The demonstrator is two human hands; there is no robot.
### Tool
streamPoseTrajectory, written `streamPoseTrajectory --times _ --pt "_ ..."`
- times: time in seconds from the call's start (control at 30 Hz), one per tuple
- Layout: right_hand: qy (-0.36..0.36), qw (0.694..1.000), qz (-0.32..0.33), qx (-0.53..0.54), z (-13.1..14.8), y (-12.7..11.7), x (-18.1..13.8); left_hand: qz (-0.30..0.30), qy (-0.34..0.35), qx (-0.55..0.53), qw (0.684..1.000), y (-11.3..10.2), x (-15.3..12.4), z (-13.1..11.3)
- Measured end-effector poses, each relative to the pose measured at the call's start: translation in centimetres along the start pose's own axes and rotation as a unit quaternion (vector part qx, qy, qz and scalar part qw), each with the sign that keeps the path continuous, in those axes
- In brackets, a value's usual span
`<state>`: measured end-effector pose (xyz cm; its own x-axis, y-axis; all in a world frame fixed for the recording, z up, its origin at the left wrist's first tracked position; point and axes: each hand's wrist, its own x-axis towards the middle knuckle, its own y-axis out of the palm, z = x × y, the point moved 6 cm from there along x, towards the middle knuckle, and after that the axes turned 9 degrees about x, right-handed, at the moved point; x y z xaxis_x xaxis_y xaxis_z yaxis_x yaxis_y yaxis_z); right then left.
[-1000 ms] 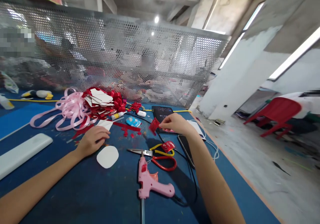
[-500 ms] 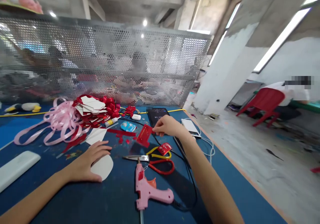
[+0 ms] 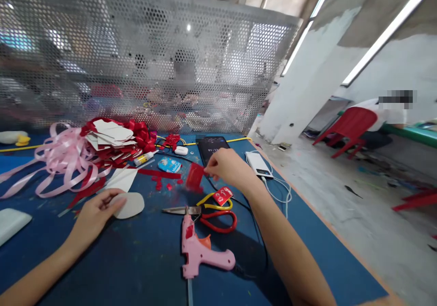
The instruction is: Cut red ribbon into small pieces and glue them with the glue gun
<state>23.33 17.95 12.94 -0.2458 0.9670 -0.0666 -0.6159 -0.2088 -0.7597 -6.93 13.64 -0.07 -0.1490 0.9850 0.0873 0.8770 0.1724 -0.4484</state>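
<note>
My right hand (image 3: 228,168) pinches a small red piece of ribbon (image 3: 195,178) and holds it just above the blue table (image 3: 136,260), over the red scraps. My left hand (image 3: 94,215) rests on the table with its fingers closed on the edge of a white oval card (image 3: 131,204). Below the red piece lie scissors with red and yellow handles (image 3: 211,214) and a pink glue gun (image 3: 201,250).
A heap of pink ribbon (image 3: 64,160) and red bows with white cards (image 3: 112,140) fills the far left. A glue tube (image 3: 145,158), phone (image 3: 211,147) and white power bank (image 3: 259,165) lie at the back. A perforated metal screen (image 3: 153,64) closes off the table. Someone sits on a red chair (image 3: 348,126) at right.
My left hand has slid back toward me and taken hold of the white oval card. My right hand has kept the red piece and stayed near the phone. The view tipped down.
</note>
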Motion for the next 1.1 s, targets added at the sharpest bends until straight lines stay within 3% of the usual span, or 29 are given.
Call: streamPoseTrajectory --times 0.13,0.27,0.33,0.4,0.47,0.53,0.7,0.83,0.9,1.1 --pt "0.001 1.0 0.0 0.005 -0.3 -0.2 0.3 0.043 -0.134 -0.211 0.967 1.3 -0.8 0.6" --pt "-0.018 0.998 -0.064 0.015 -0.3 -2.3 0.3 0.074 -0.189 -0.309 0.929 2.5 -1.7 0.1" --pt "-0.043 0.987 -0.155 0.018 -0.2 -4.3 -0.1 0.071 -0.208 -0.344 0.913 2.8 -2.0 0.2" --pt "-0.093 0.952 -0.291 0.027 -0.1 -6.7 -0.9 0.072 -0.216 -0.361 0.904 3.1 -2.0 0.4" --pt "-0.143 0.922 -0.358 0.037 -0.4 -8.1 -1.3 0.081 -0.219 -0.37 0.899 3.3 -2.0 0.7" --pt "-0.161 0.931 -0.327 0.032 -1.0 -8.0 -0.6 0.095 -0.221 -0.371 0.897 3.4 -2.1 0.8" --pt "-0.119 0.984 -0.124 -0.056 -3.1 -4.5 2.8 0.139 -0.226 -0.341 0.902 3.7 -2.4 0.3" --pt "-0.085 0.985 -0.004 -0.148 -4.3 -0.6 4.7 0.147 -0.234 -0.33 0.903 3.7 -2.4 0.2" --pt "-0.07 0.98 0.005 -0.189 -4.6 0.8 5.3 0.171 -0.235 -0.32 0.902 3.9 -2.4 0.2" --pt "-0.062 0.96 -0.049 -0.269 -5.1 2.5 6.7 0.22 -0.226 -0.296 0.902 4.2 -2.5 0.4"
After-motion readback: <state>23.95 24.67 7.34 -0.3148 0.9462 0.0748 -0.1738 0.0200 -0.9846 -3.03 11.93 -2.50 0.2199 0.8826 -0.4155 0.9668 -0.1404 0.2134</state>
